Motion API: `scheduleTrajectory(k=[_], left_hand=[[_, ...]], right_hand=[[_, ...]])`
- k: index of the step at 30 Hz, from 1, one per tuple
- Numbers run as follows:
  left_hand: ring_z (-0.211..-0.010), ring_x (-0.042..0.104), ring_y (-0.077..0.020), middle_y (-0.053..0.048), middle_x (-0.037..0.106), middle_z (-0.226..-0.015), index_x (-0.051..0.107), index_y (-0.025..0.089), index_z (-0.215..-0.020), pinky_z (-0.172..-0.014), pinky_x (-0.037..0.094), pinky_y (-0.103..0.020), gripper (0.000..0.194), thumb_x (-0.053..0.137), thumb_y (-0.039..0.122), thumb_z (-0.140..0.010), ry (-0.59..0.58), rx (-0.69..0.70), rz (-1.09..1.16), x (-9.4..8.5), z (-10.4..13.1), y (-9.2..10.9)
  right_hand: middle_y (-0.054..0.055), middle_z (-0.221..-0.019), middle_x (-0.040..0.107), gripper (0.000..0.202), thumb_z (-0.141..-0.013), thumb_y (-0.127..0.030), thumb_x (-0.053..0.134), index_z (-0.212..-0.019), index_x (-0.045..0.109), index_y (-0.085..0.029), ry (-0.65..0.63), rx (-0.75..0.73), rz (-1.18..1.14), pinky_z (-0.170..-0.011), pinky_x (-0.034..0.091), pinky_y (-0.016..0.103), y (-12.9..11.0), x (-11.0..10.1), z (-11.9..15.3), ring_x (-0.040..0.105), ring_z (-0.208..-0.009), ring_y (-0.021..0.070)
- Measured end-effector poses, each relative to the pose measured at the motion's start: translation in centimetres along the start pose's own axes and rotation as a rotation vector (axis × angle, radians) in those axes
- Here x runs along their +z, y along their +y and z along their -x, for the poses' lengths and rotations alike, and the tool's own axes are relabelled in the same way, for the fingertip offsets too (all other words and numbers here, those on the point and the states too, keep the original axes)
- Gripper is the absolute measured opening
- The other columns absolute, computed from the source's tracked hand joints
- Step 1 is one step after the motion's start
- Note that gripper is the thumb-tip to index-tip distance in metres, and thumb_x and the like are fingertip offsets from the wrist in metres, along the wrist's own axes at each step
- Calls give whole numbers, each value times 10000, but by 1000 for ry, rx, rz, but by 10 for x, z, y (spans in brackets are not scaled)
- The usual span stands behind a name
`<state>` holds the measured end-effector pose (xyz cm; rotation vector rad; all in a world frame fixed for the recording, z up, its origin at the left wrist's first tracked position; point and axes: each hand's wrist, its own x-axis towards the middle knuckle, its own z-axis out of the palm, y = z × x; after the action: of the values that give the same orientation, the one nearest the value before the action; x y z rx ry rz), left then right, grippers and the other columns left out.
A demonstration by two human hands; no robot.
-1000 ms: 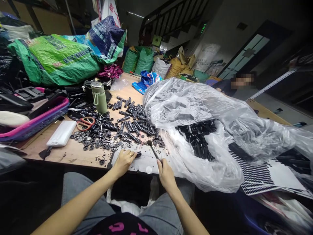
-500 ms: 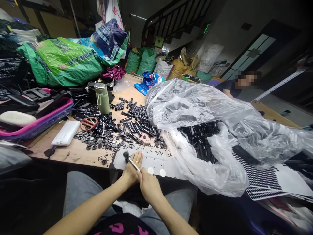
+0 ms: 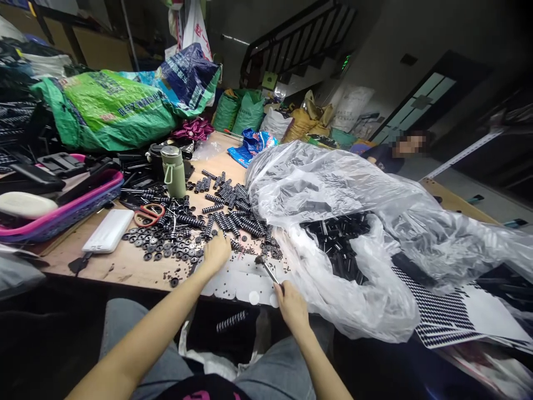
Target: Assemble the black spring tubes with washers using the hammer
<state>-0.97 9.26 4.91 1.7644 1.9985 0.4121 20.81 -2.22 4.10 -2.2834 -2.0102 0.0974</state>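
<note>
My right hand (image 3: 292,305) is closed around a thin metal rod (image 3: 270,272) whose dark end rests over tiny brown pieces (image 3: 249,245) on the grey-white sheet (image 3: 225,280). At the near edge of the black-and-white striped tubes (image 3: 227,222), my left hand (image 3: 217,253) reaches forward; its fingertips are hidden from me. Small black discs (image 3: 166,244) lie to its left. Below the table edge, a single striped tube (image 3: 231,321) shows above an open white bag (image 3: 208,361) between my knees.
Clear plastic sacks (image 3: 333,183) with black parts (image 3: 337,244) cover the right side. Left stand a green flask (image 3: 174,175), scissors (image 3: 149,215), a white power bank (image 3: 109,230) and a pink-purple basket (image 3: 83,203). Another person (image 3: 391,158) is at the far right.
My hands have moved apart: the left forward to the tubes, the right rightward with the rod. The round black piece beside my left hand is gone from there; a striped tube now shows below the table edge.
</note>
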Motion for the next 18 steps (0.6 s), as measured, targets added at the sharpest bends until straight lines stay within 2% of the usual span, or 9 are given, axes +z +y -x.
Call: scheduleTrajectory(k=[2, 4, 8, 10, 13, 15, 16, 18], left_hand=[[-839, 584, -302, -235, 604, -886, 449, 19, -1065, -693, 408, -372, 404, 335, 308, -806, 7, -87, -26, -1, -29, 8], [-854, 580, -319, -256, 599, -882, 464, 3, -1026, -689, 413, -375, 366, 407, 246, -759, -5, -89, -36, 2, -45, 16], [-861, 579, -297, -231, 595, -909, 483, 38, -997, -701, 418, -352, 303, 420, 144, -721, -17, -33, -38, 12, -42, 21], [-867, 576, -287, -217, 588, -940, 474, 54, -1029, -711, 418, -353, 316, 389, 141, -738, -19, 19, -36, 11, -33, 18], [-979, 529, -265, -198, 548, -1063, 415, 73, -1139, -788, 398, -340, 398, 383, 173, -756, 0, 134, 54, 5, -21, 10], [-993, 519, -235, -174, 544, -1082, 393, 82, -1178, -814, 392, -313, 451, 416, 193, -742, -5, 164, 260, 0, -15, 7], [-931, 548, -218, -156, 571, -1028, 392, 88, -1186, -789, 407, -303, 469, 430, 196, -731, -39, 141, 409, -1, -12, 7], [-684, 590, -165, -83, 609, -811, 389, 115, -1192, -661, 446, -287, 484, 433, 193, -716, -165, 17, 739, -3, -5, 8]], right_hand=[[66, -795, 570, 287, -874, -392, 292, -803, 486, -192, 102, -72, -96, -643, 397, 294, -3, -4, -11, 545, -770, 205], [72, -856, 562, 279, -878, -369, 284, -860, 495, -187, 191, -134, -219, -700, 401, 300, -11, -13, -26, 525, -827, 197], [62, -832, 573, 295, -871, -355, 293, -861, 526, -175, 215, -166, -359, -682, 407, 287, -18, -36, -71, 530, -769, 176], [60, -870, 576, 287, -871, -339, 293, -894, 527, -174, 248, -63, -358, -699, 401, 271, -7, -46, -98, 528, -788, 164], [111, -1006, 539, 253, -855, -259, 322, -983, 506, -144, 327, 247, -281, -786, 363, 285, 26, -59, -138, 471, -960, 193], [193, -1077, 486, 267, -816, -212, 384, -1022, 490, -79, 333, 388, -261, -814, 338, 337, 52, -64, -161, 405, -1054, 257], [231, -1094, 463, 292, -796, -194, 410, -1037, 480, -45, 329, 437, -264, -813, 333, 359, 64, -65, -170, 386, -1072, 285], [263, -1128, 430, 337, -763, -169, 458, -1066, 465, -21, 319, 499, -285, -812, 328, 375, 81, -64, -183, 374, -1087, 306]])
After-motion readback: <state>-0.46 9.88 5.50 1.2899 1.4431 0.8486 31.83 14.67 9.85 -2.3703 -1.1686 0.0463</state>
